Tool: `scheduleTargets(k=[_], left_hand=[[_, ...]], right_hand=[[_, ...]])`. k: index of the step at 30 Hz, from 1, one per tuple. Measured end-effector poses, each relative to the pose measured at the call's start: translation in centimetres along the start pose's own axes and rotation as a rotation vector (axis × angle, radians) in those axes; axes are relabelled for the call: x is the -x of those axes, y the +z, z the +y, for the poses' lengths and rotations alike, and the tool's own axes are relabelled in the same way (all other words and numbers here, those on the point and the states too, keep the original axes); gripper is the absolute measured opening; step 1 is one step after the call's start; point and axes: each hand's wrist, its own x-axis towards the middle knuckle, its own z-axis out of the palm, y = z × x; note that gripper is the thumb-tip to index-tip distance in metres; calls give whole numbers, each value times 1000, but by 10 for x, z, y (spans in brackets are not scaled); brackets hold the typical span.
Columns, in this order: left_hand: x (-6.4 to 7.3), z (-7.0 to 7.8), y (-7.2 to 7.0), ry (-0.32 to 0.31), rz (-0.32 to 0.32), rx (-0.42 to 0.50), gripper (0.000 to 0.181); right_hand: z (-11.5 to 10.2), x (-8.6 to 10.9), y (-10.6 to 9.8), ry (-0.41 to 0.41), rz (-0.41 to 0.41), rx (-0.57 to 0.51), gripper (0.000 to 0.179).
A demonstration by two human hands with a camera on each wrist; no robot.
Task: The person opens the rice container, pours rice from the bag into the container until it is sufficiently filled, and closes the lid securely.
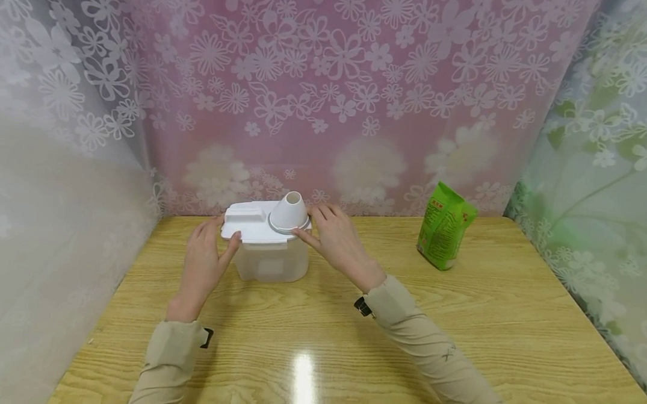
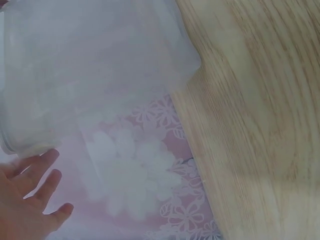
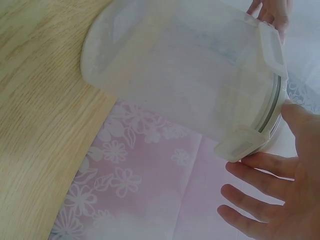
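Note:
A translucent plastic storage container [image 1: 271,263] with a white lid [image 1: 249,227] stands upright at the back left of the wooden table. On the lid's right part sits a white cone-shaped spout [image 1: 289,214], open at the top; a raised handle is on the left part. My left hand [image 1: 204,254] holds the lid's left end, thumb at the front edge and fingers behind. Across from it, my right hand [image 1: 338,239] grips the right end between thumb and fingers. The right wrist view shows this thumb on the lid's rim and the index finger by a side clip [image 3: 242,145].
A green printed bag [image 1: 446,226] stands upright at the back right of the wooden table [image 1: 392,356]. Flowered curtains [image 1: 360,107] hang behind the table and on both sides. Light glares off the tabletop near the front.

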Motion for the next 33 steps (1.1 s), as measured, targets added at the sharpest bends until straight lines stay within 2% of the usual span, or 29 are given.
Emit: scheduleTargets(k=[19,33], left_hand=[[1,9,4,-16,-27,6,54],[2,16,7,-14,-16,33,52]], right_hand=[[2,10,-8,36,-4,-10,51],[6,16,-11,60,-13,-18,52]])
